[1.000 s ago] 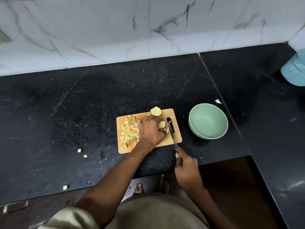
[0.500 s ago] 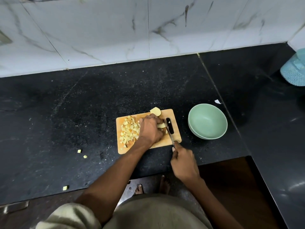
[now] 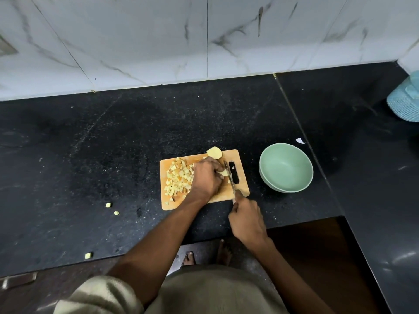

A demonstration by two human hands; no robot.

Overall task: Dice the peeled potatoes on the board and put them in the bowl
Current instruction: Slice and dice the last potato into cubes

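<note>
The left hand (image 3: 207,176) is curled over a potato piece (image 3: 223,172) at the centre of the frame, on the wooden board (image 3: 240,189), while a knife (image 3: 229,175) is gripped by the right hand (image 3: 247,219) just below, blade against the piece. Diced potato (image 3: 178,177) is heaped on the board's left half, a larger chunk (image 3: 214,152) is seen at its upper edge, and the green bowl (image 3: 286,167) is set to the right, apart from the board.

No readable text, labels, brands or numbers anywhere in view.
</note>
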